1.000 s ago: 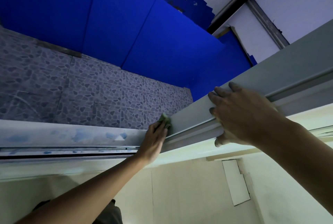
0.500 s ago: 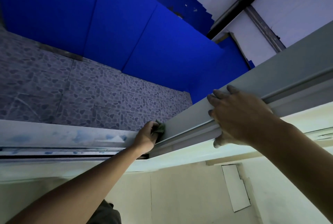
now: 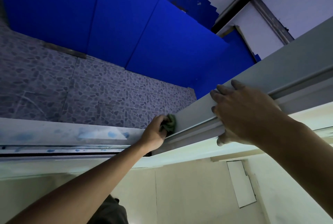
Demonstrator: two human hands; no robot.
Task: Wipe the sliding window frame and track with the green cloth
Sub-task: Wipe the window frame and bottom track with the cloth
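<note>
Fingers of the left hand curl tight around the bunched green cloth, pressing it against the end of the grey sliding window frame, where that frame meets the paint-flecked track running off to the left. The right hand lies spread and flat over the frame further along, fingers over its top face and thumb hooked under the lower lip, holding nothing else. Whether the cloth reaches into the track groove is hard to tell.

Green cloth against window frame
</note>
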